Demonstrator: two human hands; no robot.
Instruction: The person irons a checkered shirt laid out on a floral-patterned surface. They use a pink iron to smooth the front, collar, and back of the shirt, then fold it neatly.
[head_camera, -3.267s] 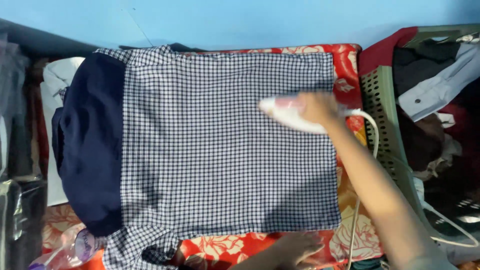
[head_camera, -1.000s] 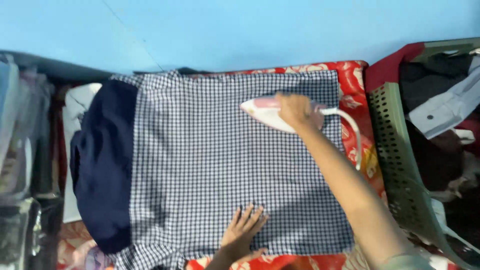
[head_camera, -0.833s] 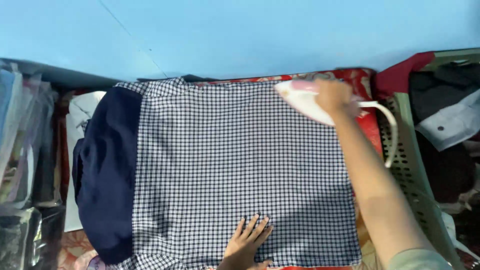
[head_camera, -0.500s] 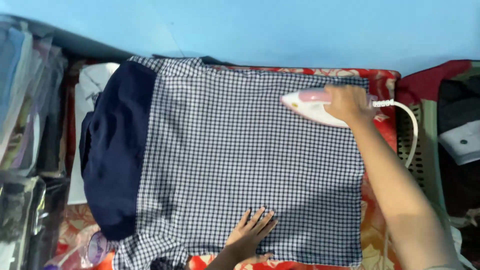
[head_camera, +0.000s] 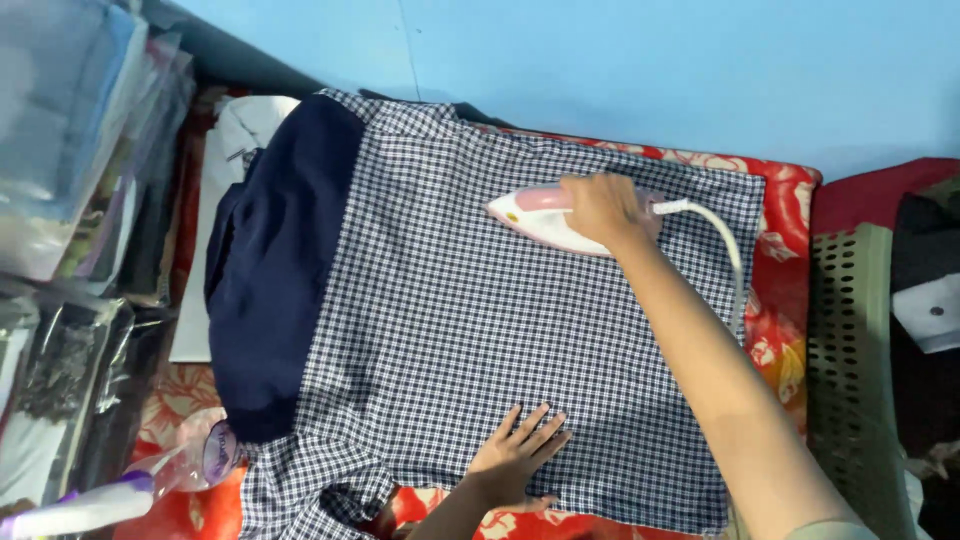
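Checked shirt (head_camera: 480, 300) navy-white, spread flat; iron (head_camera: 545, 215) white-pink.

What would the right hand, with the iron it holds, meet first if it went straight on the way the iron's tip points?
Probably the dark navy cloth: the right hand points the pink-and-white iron leftward over the checked fabric.

Even, bright indoor light; soft shadows; slight motion blur; left edge out of focus.
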